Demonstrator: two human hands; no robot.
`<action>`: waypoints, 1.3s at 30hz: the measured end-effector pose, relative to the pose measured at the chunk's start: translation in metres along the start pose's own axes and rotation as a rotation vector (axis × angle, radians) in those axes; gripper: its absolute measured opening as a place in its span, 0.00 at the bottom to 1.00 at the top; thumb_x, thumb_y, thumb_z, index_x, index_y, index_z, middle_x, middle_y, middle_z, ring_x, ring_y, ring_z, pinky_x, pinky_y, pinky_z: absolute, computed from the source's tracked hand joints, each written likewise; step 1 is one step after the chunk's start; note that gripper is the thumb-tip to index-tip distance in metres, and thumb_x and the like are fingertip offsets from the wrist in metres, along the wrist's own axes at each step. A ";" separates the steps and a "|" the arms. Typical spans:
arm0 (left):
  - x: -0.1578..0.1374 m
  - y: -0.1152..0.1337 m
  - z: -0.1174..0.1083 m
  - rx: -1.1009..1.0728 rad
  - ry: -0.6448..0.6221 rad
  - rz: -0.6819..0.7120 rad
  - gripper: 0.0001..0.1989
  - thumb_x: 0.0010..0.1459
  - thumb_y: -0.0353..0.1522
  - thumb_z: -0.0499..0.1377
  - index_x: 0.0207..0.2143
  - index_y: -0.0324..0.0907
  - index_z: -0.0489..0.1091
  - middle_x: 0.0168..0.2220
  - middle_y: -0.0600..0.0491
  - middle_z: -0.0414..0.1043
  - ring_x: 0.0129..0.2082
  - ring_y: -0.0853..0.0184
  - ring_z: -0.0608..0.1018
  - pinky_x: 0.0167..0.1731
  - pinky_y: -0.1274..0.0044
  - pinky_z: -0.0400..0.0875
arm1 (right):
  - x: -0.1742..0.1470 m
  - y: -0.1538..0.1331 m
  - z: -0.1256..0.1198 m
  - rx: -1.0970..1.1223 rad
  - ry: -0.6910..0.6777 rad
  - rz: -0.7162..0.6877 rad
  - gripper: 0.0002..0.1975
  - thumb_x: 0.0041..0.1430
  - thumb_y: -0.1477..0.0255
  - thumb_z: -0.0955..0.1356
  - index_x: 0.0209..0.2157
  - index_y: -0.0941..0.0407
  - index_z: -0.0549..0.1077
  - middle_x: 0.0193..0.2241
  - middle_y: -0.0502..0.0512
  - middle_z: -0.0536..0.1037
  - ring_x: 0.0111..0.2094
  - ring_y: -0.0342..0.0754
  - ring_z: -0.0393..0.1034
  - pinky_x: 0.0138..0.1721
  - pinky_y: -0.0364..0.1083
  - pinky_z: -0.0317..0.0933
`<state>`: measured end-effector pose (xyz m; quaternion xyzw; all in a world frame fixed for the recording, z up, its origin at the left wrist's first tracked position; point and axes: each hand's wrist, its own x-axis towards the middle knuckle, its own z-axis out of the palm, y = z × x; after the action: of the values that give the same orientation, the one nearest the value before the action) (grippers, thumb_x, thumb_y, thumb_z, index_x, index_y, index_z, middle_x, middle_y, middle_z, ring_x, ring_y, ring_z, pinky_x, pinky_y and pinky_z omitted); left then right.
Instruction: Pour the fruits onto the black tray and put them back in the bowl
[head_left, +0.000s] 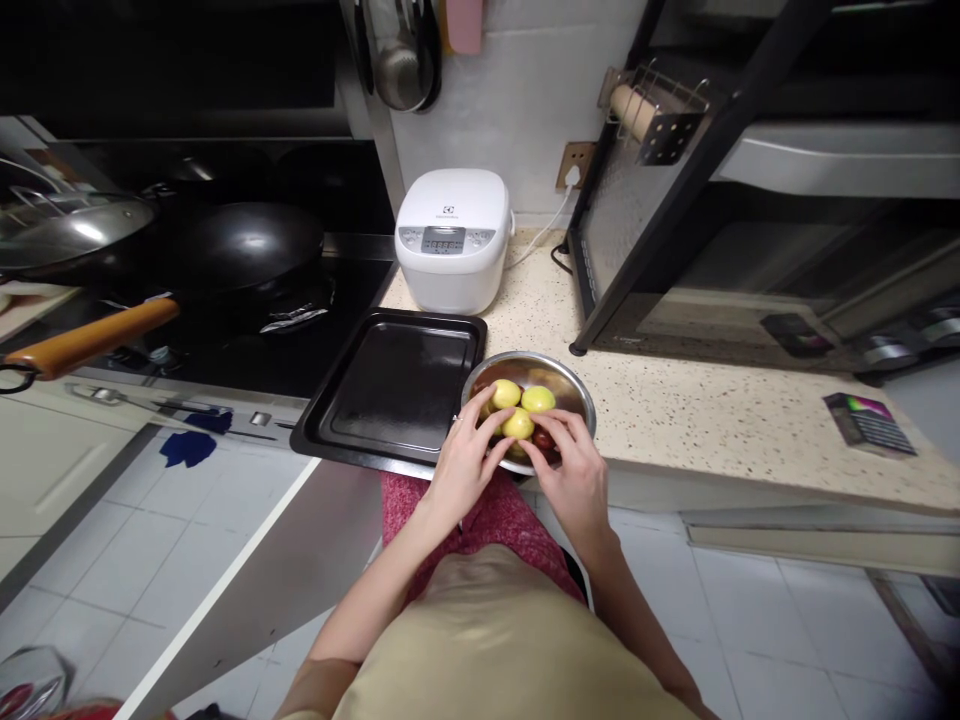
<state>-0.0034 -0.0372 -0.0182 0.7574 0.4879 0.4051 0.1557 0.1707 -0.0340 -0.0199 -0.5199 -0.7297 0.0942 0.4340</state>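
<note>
Curling partway closed, both hands [466,460] [576,478] hold a yellow fruit [517,424].

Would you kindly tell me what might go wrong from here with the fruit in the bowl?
A round yellow fruit between the left hand and the right hand might slip and roll away. The metal bowl sits near the front edge of the countertop, so a bump could tip it off. The baking tray lies right beside the bowl, so shifting one may nudge the other.
</note>
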 end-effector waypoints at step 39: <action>0.011 -0.011 -0.009 -0.041 -0.071 0.063 0.17 0.70 0.33 0.58 0.59 0.45 0.69 0.67 0.42 0.65 0.67 0.56 0.70 0.66 0.61 0.66 | 0.027 0.038 -0.016 0.136 -0.088 0.016 0.19 0.68 0.69 0.67 0.59 0.50 0.73 0.58 0.60 0.77 0.59 0.57 0.72 0.59 0.59 0.69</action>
<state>-0.0145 -0.0236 -0.0144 0.7829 0.4496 0.3927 0.1753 0.2058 0.0004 -0.0175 -0.4903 -0.7358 0.1700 0.4351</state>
